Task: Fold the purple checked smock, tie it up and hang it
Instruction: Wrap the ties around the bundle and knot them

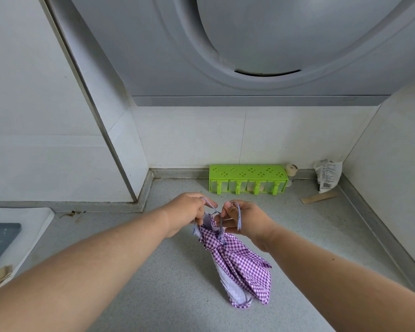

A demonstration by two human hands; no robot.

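Smock (237, 264): purple checked, already folded into a narrow bundle, hung below both hands with its lower end at or just above the counter; contact impossible to tell. Bunched at the top, likely so the ties could cinch it shut.
Ties (210, 206): thin blue-striped cords, looped up from the neck of the bundle to both hands, crossed between them; judged mid-knot, not yet pulled tight.
Left hand (186, 213): fingers curled, pinched on one cord and on the bundle's top edge; probably held there to bear the weight while the knot was worked.
Right hand (243, 219): just beside the left, thumb and fingers closed on the other cord, a loop of it draped over the back of the fingers; seemingly placed to draw that end through.
Counter (173, 283): grey speckled, spread beneath and around both hands.
Left of the hands: white board (34, 226) with a dark slab (0, 243) on it, well apart.
Beyond the hands: green spice rack (248, 179) against the tiled wall, a small jar (291, 173) at its right end.
Far right: crumpled plastic packet (327, 176) in the corner, strip of cardboard (319, 197) lying near it.
Above and beyond: grey range hood (249, 44), overhanging.
Obstructions: nothing between the hands and the bundle; no hook or peg visible for hanging.
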